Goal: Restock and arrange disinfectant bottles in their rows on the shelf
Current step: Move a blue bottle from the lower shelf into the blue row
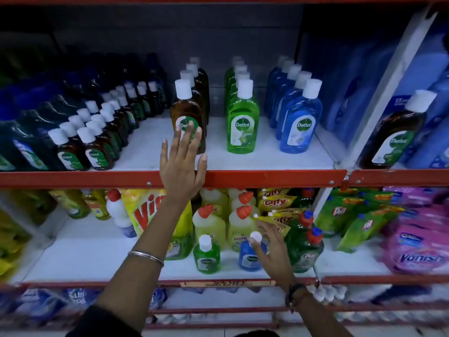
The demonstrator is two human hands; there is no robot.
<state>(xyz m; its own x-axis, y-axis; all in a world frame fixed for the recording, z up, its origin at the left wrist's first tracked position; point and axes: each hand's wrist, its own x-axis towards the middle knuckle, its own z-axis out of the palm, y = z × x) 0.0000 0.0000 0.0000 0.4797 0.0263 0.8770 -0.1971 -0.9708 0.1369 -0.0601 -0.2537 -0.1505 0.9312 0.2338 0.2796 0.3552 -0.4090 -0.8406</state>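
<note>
On the upper shelf [267,160] stand three rows of Dettol bottles with white caps: brown [185,107], green [243,127] and blue [300,128]. My left hand [181,164] reaches up over the red shelf edge, fingers spread, fingertips flat on the label of the front brown bottle. On the lower shelf a small green Dettol bottle [206,257] and a small blue one [248,260] stand side by side. My right hand [271,244] is beside the small blue bottle, thumb touching its neck under the cap, fingers apart behind it.
Rows of small brown bottles [97,152] fill the upper shelf's left part. A larger brown bottle [393,139] stands in the right bay past a white divider. Yellow cleaner bottles [210,224], green dish-liquid bottles [305,249] and pouches crowd behind the small bottles.
</note>
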